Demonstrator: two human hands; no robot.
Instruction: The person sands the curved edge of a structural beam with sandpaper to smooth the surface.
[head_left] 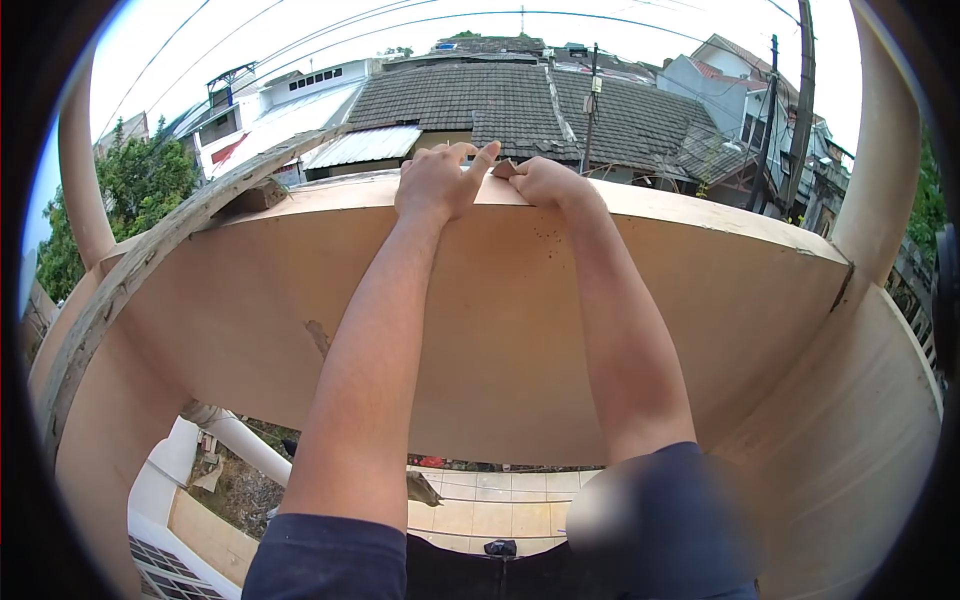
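Both arms reach forward to the top of a peach-coloured parapet wall [700, 209]. My left hand [440, 180] rests on the wall's top edge, its fingers apart and its thumb pointing up to the right, with nothing seen in it. Just to its right, my right hand [547, 183] is closed on a small brown piece [505, 169], which sticks out on the left side of the fingers. What the piece is made of cannot be told. Small dark specks mark the wall face below my right hand.
A long weathered wooden strip [150, 255] leans over the wall at the left, beside a brown block [250, 198]. Round columns [880, 150] stand at both sides. Below the wall are a tiled floor [490, 515] and a white pipe [250, 447]. Tiled roofs [440, 95] and wires lie beyond.
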